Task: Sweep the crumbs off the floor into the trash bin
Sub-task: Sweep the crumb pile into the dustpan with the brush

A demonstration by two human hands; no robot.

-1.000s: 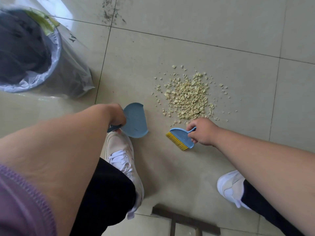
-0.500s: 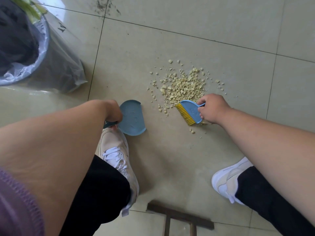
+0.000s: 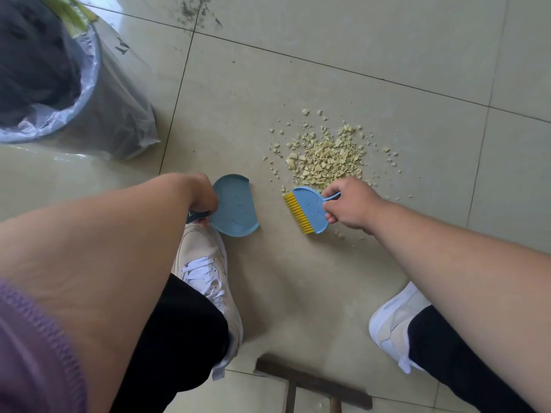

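A heap of pale yellow crumbs (image 3: 325,158) lies on the beige tiled floor. My right hand (image 3: 350,207) grips the handle of a small blue brush (image 3: 310,210) with yellow bristles, just at the near edge of the heap; the bristles face left. My left hand (image 3: 200,194) holds the handle of a blue dustpan (image 3: 234,205), which rests on the floor left of the brush, a short gap between them. The trash bin (image 3: 89,93), lined with a clear plastic bag, stands at the far left.
My two white shoes (image 3: 205,272) (image 3: 393,320) stand on the floor below the tools. A brown wooden frame (image 3: 313,383) lies at the bottom edge. Dark specks mark the tile at the top (image 3: 196,11).
The brush slid back toward me out of the heap's lower edge, leaving a few crumbs behind it. The dustpan stays in place.
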